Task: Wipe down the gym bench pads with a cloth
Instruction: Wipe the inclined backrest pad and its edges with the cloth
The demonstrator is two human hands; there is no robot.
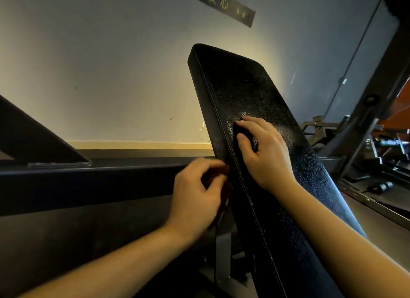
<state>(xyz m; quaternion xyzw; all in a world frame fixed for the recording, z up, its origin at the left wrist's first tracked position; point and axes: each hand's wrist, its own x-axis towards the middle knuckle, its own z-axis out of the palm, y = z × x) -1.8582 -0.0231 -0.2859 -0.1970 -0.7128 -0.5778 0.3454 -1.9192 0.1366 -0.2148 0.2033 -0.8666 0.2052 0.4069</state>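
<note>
As your hands stand now, the entries read:
Bench pad (255, 93): black, tilted, running from centre to lower right of frame.
Cloth (224, 193): dark red, lower centre, against the pad's left edge.
Left hand (195, 193): your fingers pinch the cloth.
Right hand (264, 151): on the pad face, fingers bent; whether it grasps anything cannot be told.
</note>
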